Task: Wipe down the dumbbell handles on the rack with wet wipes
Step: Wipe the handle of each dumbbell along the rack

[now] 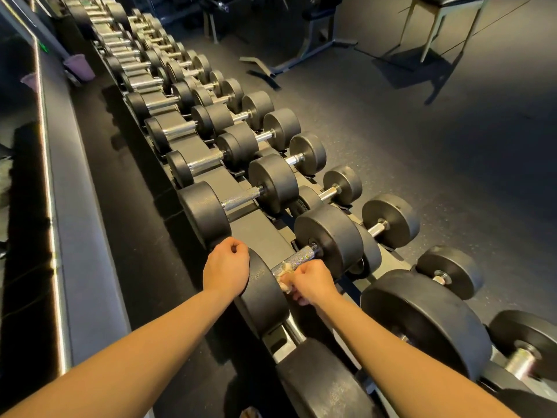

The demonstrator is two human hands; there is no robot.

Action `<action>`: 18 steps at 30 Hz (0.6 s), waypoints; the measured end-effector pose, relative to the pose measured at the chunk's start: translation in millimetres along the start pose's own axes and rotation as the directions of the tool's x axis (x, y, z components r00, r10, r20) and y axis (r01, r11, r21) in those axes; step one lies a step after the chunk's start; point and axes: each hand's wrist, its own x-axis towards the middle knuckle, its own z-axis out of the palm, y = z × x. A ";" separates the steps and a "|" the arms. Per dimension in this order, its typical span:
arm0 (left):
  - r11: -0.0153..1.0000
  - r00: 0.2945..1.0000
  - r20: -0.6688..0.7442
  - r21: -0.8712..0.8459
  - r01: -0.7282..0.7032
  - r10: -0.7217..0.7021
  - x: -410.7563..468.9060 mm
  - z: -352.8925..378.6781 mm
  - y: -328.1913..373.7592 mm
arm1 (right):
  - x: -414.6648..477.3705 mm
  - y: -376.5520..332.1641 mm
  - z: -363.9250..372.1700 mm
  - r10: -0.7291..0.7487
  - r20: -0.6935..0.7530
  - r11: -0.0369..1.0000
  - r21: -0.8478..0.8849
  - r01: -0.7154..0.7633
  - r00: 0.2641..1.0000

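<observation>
A long rack (pixel 265 236) runs from near me to the far left, loaded with black round-headed dumbbells. My right hand (pixel 312 282) grips a pale wet wipe (pixel 284 279) wrapped around the left end of a knurled chrome handle (pixel 298 259). The rest of that handle shows bare up to its right head (pixel 331 236). My left hand (pixel 226 268) rests on the top edge of the same dumbbell's left head (pixel 265 297), fingers curled over it. The neighbouring dumbbell's chrome handle (pixel 242 199) lies just beyond.
Smaller dumbbells (pixel 391 220) sit on the lower tier to the right. A large dumbbell (pixel 428 321) lies close at the lower right. A mirror wall with a lit strip (pixel 49 188) runs along the left. A bench frame (pixel 283 61) and a stool (pixel 443 22) stand on the dark floor beyond.
</observation>
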 end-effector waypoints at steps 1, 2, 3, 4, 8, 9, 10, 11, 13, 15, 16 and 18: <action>1.000 1.000 0.002 0.004 -0.004 0.004 -0.1 -0.2 0.5 | -3.1 -0.4 1.5 0.007 -0.019 0.999 0.050 -0.006 1.000; 1.000 1.000 0.002 0.005 -0.011 0.011 0.0 0.2 0.7 | -6.2 -0.1 3.7 0.017 -0.021 0.995 0.099 -0.015 1.000; 1.000 1.000 0.001 0.002 -0.019 0.019 -0.4 0.3 0.9 | -9.0 0.1 5.6 0.036 -0.006 0.991 0.129 -0.035 0.999; 1.000 1.000 0.005 0.004 -0.025 0.025 -0.6 0.0 1.0 | -10.7 -1.4 6.0 0.064 0.011 0.989 0.132 -0.065 0.998; 0.973 0.983 0.114 0.163 -0.165 0.147 8.5 -6.6 -0.1 | -8.7 -18.8 -8.0 0.133 -0.047 0.968 0.222 -0.119 0.990; 0.933 0.961 0.188 0.260 -0.247 0.202 14.6 -11.5 1.7 | -10.5 -25.6 -10.8 0.139 -0.057 0.955 0.271 -0.118 0.989; 0.871 0.926 0.281 0.351 -0.344 0.253 22.8 -15.9 5.1 | -12.7 -33.0 -13.0 0.131 -0.052 0.948 0.299 -0.110 0.990; 0.802 0.878 0.369 0.397 -0.446 0.305 31.8 -20.1 10.3 | -15.2 -41.3 -14.5 0.113 -0.036 0.953 0.287 -0.098 0.993; 0.735 0.743 0.529 0.290 -0.613 0.411 48.0 -25.5 24.5 | -16.2 -57.1 -16.4 0.081 -0.021 0.974 0.212 -0.075 0.996; 0.761 0.593 0.659 0.047 -0.647 0.463 60.4 -21.7 40.7 | -13.5 -71.1 -19.8 0.091 -0.045 0.972 0.221 -0.079 0.995; 0.770 0.530 0.704 -0.038 -0.637 0.473 66.1 -16.4 48.7 | -12.1 -76.2 -22.3 0.109 -0.049 0.960 0.264 -0.092 0.993; 0.750 0.471 0.735 -0.076 -0.657 0.487 77.8 -2.4 58.1 | -15.3 -84.1 -27.4 0.145 0.008 0.945 0.296 -0.141 0.989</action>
